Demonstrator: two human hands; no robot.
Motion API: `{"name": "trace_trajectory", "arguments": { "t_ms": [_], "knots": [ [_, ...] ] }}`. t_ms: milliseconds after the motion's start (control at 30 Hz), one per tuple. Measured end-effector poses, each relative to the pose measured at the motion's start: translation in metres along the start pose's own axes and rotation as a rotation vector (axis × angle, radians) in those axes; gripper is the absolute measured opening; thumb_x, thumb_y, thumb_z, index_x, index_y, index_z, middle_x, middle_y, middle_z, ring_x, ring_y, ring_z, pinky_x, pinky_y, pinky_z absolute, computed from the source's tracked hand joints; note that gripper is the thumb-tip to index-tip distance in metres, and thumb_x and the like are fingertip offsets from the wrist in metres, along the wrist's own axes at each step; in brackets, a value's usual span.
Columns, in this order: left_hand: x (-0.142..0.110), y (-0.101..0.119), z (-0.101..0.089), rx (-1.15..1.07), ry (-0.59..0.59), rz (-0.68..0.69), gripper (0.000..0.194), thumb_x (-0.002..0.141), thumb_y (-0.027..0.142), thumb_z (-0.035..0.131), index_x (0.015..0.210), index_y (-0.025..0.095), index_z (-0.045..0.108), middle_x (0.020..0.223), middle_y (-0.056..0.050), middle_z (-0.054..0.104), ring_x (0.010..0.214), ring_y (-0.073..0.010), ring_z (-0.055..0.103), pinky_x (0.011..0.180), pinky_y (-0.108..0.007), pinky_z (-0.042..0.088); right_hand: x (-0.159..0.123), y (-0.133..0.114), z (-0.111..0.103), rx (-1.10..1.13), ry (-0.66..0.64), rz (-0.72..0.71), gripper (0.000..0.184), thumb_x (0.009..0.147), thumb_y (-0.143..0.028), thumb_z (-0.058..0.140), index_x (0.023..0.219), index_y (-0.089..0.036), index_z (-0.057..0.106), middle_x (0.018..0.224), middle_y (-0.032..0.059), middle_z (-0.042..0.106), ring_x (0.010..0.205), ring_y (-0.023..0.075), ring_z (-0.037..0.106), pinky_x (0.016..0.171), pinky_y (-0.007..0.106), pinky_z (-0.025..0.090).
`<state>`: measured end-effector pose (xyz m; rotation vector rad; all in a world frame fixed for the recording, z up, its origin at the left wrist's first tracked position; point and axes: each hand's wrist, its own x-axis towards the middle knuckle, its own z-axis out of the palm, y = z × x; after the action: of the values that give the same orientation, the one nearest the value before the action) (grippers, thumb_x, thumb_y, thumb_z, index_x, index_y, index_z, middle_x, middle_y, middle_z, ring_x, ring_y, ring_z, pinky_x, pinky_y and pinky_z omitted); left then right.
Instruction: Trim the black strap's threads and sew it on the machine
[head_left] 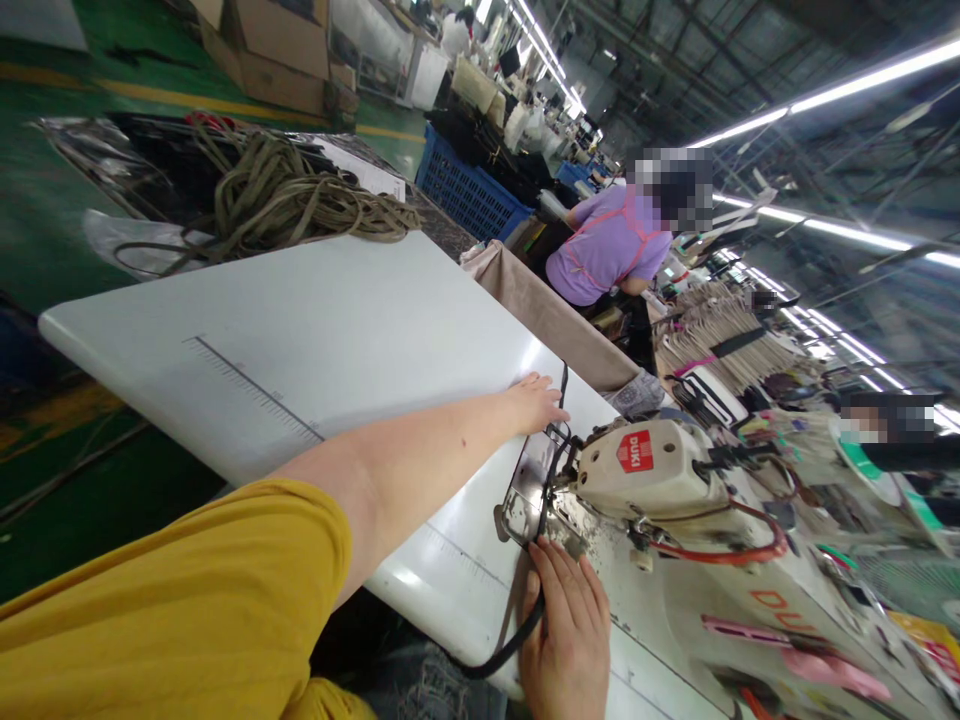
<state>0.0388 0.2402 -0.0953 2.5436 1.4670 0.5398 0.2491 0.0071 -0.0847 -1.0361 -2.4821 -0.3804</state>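
A narrow black strap [510,645] curves up from the table's front edge, runs under the presser-foot area of a white sewing machine [637,465] and comes out behind it. My right hand [568,625] lies just in front of the needle area, fingers long and close together, with the strap caught between thumb and forefinger. Beyond the needle, my left hand [536,402] has its bent fingers on the far stretch of strap; the fingertips partly cover it. A shiny metal plate [525,490] sits beside the strap, between my hands.
The white table [360,330] carries printed rulers. A heap of olive cord [277,195] lies past its far-left edge. A fabric-lined bin [555,315] borders the far side. A co-worker in purple [611,245] is near a blue crate [469,185]. Pink-handled tools [832,670] rest on the machine.
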Motion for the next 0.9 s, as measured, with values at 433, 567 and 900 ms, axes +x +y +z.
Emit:
{"name": "trace_trajectory", "arguments": {
  "t_ms": [433, 567, 900],
  "knots": [
    [-0.009, 0.001, -0.008, 0.006, 0.05, -0.163, 0.047, 0.095, 0.018, 0.05, 0.138, 0.027, 0.068, 0.149, -0.011, 0.059, 0.149, -0.0364, 0.035, 0.125, -0.06, 0.015, 0.002, 0.0, 0.0, -0.003, 0.023, -0.018, 0.032, 0.108, -0.023, 0.048, 0.134, -0.017, 0.065, 0.128, 0.0126, 0.074, 0.119, 0.026, 0.068, 0.115, 0.05, 0.042],
    [-0.008, -0.003, -0.008, 0.004, 0.081, -0.289, 0.051, 0.096, 0.019, 0.048, 0.144, 0.017, 0.062, 0.159, -0.018, 0.048, 0.153, -0.043, 0.028, 0.124, -0.066, 0.015, 0.002, -0.001, -0.001, -0.005, 0.019, -0.022, 0.031, 0.108, -0.023, 0.048, 0.133, -0.016, 0.065, 0.127, 0.0127, 0.074, 0.119, 0.026, 0.068, 0.115, 0.05, 0.042],
    [-0.003, 0.001, -0.007, -0.048, -0.054, 0.176, 0.05, 0.093, 0.011, 0.054, 0.13, 0.042, 0.068, 0.145, 0.003, 0.066, 0.143, -0.0195, 0.049, 0.121, -0.046, 0.03, -0.001, -0.002, 0.0, 0.013, 0.003, 0.014, 0.03, 0.107, -0.022, 0.05, 0.131, -0.017, 0.066, 0.128, 0.0117, 0.074, 0.122, 0.0253, 0.066, 0.116, 0.049, 0.041]
  ]
}}
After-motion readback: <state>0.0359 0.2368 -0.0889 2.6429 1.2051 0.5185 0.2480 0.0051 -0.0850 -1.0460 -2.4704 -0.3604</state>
